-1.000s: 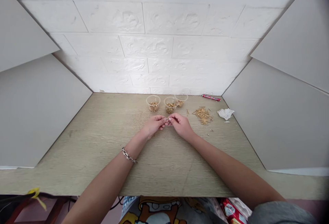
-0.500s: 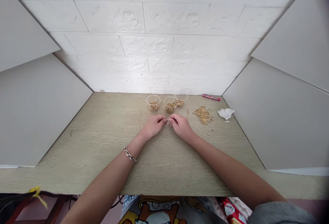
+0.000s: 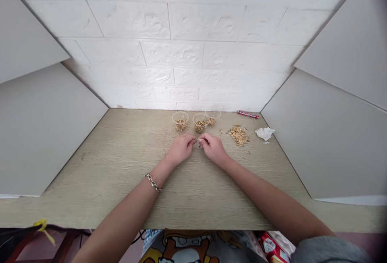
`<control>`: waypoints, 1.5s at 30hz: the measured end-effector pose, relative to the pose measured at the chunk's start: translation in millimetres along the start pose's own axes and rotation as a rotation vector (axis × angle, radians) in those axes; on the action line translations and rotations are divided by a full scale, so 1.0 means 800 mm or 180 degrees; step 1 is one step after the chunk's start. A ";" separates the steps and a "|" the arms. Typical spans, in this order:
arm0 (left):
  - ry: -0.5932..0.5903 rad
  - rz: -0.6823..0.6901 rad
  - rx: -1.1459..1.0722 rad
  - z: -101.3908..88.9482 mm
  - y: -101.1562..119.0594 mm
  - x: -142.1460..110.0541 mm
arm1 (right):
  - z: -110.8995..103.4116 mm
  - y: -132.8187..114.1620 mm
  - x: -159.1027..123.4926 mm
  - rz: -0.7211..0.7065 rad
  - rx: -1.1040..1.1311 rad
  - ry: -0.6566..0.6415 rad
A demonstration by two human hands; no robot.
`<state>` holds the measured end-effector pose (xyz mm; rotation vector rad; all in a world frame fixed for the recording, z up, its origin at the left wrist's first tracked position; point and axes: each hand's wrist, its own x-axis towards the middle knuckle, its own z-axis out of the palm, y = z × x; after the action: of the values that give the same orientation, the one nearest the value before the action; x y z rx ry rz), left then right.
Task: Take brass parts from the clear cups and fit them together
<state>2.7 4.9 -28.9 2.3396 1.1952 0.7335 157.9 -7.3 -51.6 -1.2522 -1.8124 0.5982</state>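
My left hand [image 3: 182, 148] and my right hand [image 3: 213, 148] meet near the middle of the table, thumbs and fingers pinched. A small thin metal pin [image 3: 197, 139] spans the gap between the fingertips, mostly covered by them. A short dark tip shows just below the right fingers. Right behind the hands stand three clear plastic cups: a left cup [image 3: 180, 117] and a middle cup [image 3: 200, 117] holding small gold-coloured metal parts, and a rear cup [image 3: 213, 114] with fewer parts. To the right lies a pile of gold-coloured metal pins [image 3: 238, 135].
Tiny gold bits [image 3: 165, 138] are scattered left of the cups. A crumpled white tissue [image 3: 265, 133] and a red wrapped stick [image 3: 248, 114] lie at the back right. Grey panels [image 3: 341, 142] flank the table, and a white brick-pattern wall [image 3: 187, 53] closes the back.
The left fingers have closed in slightly around the pin and cover more of it. The right hand keeps its pinch in nearly the same spot. The view has shifted very slightly.
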 end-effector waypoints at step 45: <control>0.0038 -0.1187 -0.1925 0.015 0.006 0.005 | 0.006 -0.002 0.004 0.0332 0.0885 0.0018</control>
<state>14.9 4.5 -34.6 1.5722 1.1643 0.8298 152.7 -4.8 -51.9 -1.1608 -1.6021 0.8718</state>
